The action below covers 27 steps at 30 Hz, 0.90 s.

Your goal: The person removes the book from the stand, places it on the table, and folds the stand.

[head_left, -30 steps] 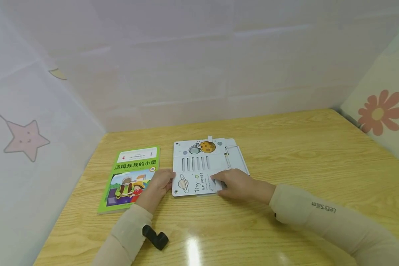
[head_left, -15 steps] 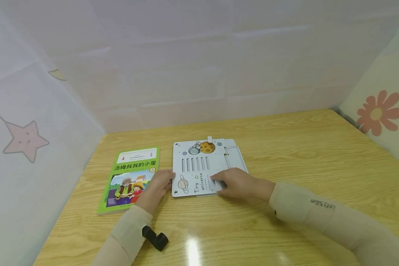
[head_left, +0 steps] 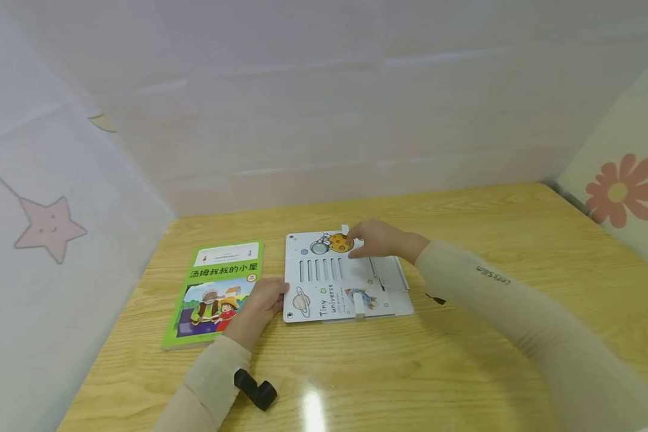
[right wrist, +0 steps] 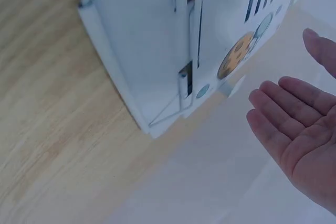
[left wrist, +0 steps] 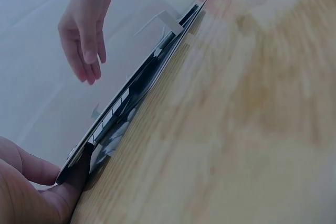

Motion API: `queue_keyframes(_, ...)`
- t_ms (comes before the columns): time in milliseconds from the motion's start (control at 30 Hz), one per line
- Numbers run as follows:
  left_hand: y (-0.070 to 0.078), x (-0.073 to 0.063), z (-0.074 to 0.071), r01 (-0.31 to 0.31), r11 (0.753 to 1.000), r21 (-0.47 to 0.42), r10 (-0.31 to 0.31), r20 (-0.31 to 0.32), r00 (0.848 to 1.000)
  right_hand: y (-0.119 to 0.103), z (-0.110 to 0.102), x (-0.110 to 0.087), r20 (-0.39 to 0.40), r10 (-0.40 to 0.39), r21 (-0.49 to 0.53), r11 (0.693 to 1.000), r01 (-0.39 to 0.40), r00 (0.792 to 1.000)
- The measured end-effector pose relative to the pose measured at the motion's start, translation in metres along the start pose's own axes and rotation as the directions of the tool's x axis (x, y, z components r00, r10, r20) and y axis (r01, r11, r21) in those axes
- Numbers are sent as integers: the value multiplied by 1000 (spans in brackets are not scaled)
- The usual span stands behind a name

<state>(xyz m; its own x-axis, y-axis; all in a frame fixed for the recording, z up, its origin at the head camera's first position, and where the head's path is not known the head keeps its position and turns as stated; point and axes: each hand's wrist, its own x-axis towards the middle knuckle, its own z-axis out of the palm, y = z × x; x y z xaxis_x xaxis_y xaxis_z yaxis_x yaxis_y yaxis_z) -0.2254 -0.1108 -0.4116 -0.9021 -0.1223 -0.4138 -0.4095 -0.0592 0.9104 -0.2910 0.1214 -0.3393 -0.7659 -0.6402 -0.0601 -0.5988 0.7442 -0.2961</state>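
Observation:
A white metal book stand [head_left: 332,270] lies flat on the table, printed with planets, an astronaut and the words "Tiny universe". My left hand [head_left: 261,300] pinches its left edge; in the left wrist view the thumb and a finger [left wrist: 39,169] grip that edge, which is slightly raised off the wood. My right hand [head_left: 380,238] is over the far right part of the stand, near the far white page clip [head_left: 345,228]. Its fingers [right wrist: 283,111] are extended and hold nothing in the right wrist view. A second page clip [head_left: 359,308] sits at the near edge.
To the left, a green picture book [head_left: 216,294] lies flat, partly behind my left forearm. A wire support [right wrist: 184,85] lies along the right part of the stand. The wooden table [head_left: 491,240] meets a pale cloth wall [head_left: 302,120] at the back.
My right hand has left the stand's near right corner and moved to its far side, uncovering the near page clip and a rocket print. My left hand has kept its grip.

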Motion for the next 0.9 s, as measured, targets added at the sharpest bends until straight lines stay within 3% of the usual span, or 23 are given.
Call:
queue_keyframes(167, 0, 1, 2, -21, 1000, -16, 21, -4, 1000, 14, -1, 24, -44, 117, 57, 992, -114, 992)
queue_keyframes(367, -1, 4, 3, -17, 1000, -24, 17, 12, 1000, 22, 10, 43, -37, 254, 171, 955, -244, 966)
queue_keyframes(633, -2, 3, 5, -22, 1000, -9, 22, 10, 1000, 32, 21, 50, -35, 319, 245, 922, -301, 947)
queue_keyframes(900, -1, 2, 4, -21, 1000, 6, 21, -5, 1000, 37, 29, 51, -88, 365, 331, 888, -318, 927)
